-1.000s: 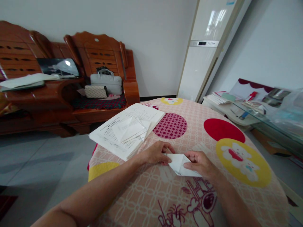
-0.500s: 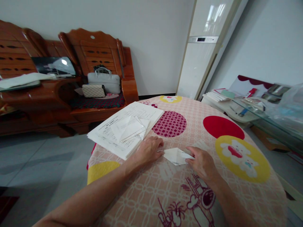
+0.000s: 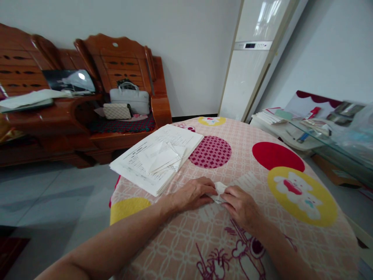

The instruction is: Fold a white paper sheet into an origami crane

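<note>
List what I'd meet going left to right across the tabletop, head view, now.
Paper stack → left hand → folded paper → right hand → yellow bear print on the tablecloth.

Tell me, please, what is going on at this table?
Someone is working on a small folded white paper at the table. The left hand and the right hand have their fingers on it from either side, hiding part of it. Beyond the left hand, more folded papers lie on a stack of printed sheets.
</note>
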